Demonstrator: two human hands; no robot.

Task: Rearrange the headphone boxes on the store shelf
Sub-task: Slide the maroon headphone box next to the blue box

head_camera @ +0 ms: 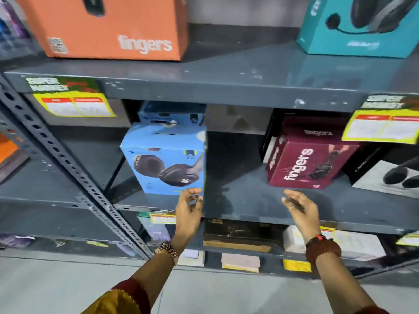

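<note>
Left hand (189,206) pinches the blue box (166,159) by its lower corner; right hand (299,208) hangs free, fingers apart; such a thin grip could let the box twist and fall.

- I see my left hand (189,206) at the lower right corner of the blue headphone box (165,159), its fingers (192,192) touching that corner.
- My right hand (299,208) hangs open, apart from the maroon Fingers box (303,159).
- Both boxes stand on the grey metal shelf (238,184).
- A second blue box (170,113) sits behind the first.
</note>
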